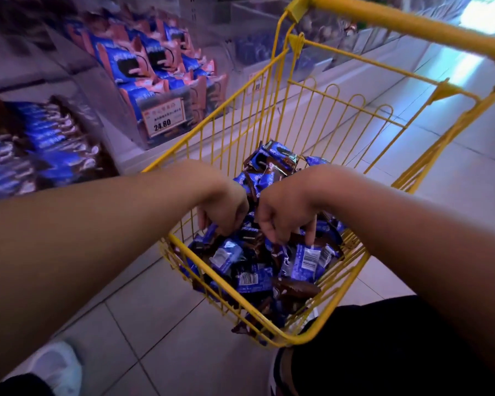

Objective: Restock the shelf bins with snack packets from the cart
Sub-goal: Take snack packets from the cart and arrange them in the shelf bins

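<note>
With both hands sunk in the yellow cart [320, 335], judged mid-pickup: gathering snack packets [306, 260] for the bins. Left hand [226, 208] at about ten o'clock of the pile, fingers curled down among wrappers; right hand [286, 217] just beside it at twelve, knuckles up, fingertips dug in. Whether either has pinched a packet, cannot tell. Next, probably: close on a handful, lift clear of the wire rim, swing toward eleven o'clock to the shelf bin [160, 90] behind its price tag [164, 117].

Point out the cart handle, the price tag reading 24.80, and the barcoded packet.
cart handle [406, 22], head view, yellow bar.
price tag [164, 117], head view, its middle.
barcoded packet [309, 260], head view, its barcode.
</note>
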